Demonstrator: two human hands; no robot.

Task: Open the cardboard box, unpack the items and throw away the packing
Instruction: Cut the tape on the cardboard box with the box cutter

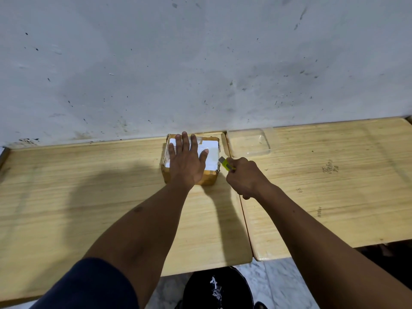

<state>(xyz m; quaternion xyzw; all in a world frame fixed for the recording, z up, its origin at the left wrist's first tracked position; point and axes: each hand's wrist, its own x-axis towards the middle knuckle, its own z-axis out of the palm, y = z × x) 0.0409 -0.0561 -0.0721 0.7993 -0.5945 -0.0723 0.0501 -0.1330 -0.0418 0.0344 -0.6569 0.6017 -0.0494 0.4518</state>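
Note:
A small cardboard box [213,162] with a white label on top sits near the wall on the left wooden table [89,186]. My left hand [186,159] lies flat on the box top, fingers spread, pressing down. My right hand [244,177] is closed around a yellow-green utility knife [226,163], whose tip is at the box's right edge. The box flaps are closed and taped.
A clear plastic container [249,141] lies on the right table [334,186] against the wall, just right of the box. A narrow seam separates the two tables. A black bin [218,288] stands on the floor below the table edge.

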